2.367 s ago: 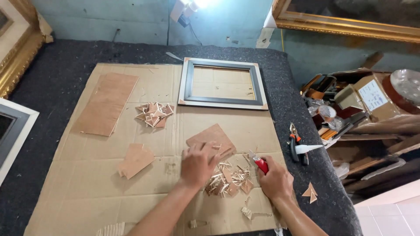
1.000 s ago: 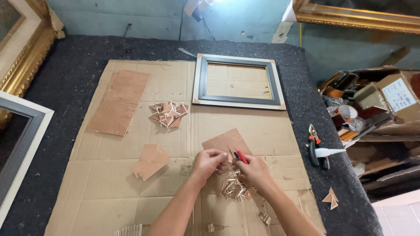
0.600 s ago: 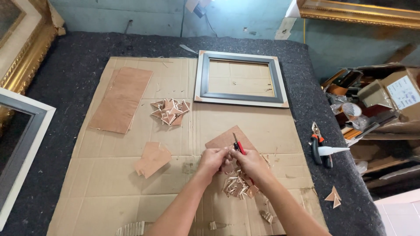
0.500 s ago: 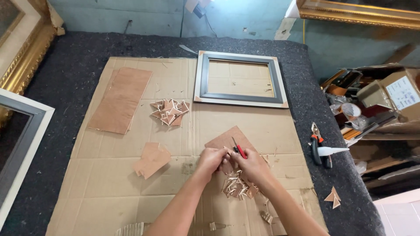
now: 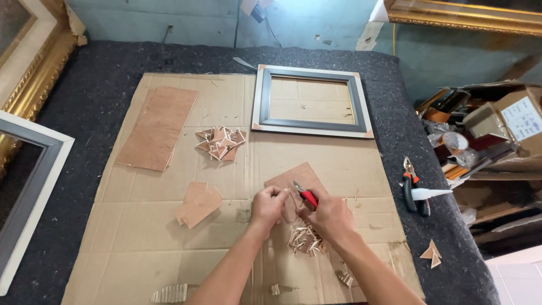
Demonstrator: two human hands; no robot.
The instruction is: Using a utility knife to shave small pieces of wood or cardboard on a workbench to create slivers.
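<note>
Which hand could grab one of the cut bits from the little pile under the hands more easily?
Probably the left hand. It pinches only a small cardboard piece, while the right hand is wrapped around the red-handled cutter. The pile of cut bits lies just below both hands.

frame (image 5: 311, 100) behind hands, pliers (image 5: 414, 187) right, on cardboard (image 5: 141, 243)

Red-handled cutter (image 5: 306, 196) in right fingers; small cardboard scrap (image 5: 280, 194) pinched in left fingers.
</note>
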